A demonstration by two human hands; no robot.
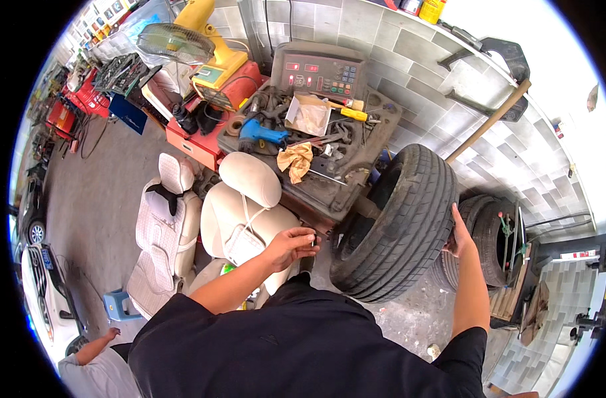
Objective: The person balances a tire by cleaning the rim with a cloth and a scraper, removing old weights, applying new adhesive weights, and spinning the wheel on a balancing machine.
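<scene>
A black car tire (409, 225) stands upright at the shaft (364, 207) of a wheel balancer (329, 192), tread toward me. My right hand (458, 233) lies against the right side of its tread, fingers stretched out and partly hidden behind the rubber. To the left of the tire, my left hand (293, 248) is closed in a pinch in front of a beige car seat (233, 219). Between its fingertips sits a small dark piece (314, 241), too small to name. The balancer's panel (319, 69) shows lit red digits.
On the balancer top lie a blue power tool (263, 131), an open white box (308, 115), a yellow-handled screwdriver (353, 114) and a crumpled brown cloth (295, 161). More tires (485, 232) stand at the right. A second seat (160, 232), a blue stool (117, 304) and another person (97, 368) are at left.
</scene>
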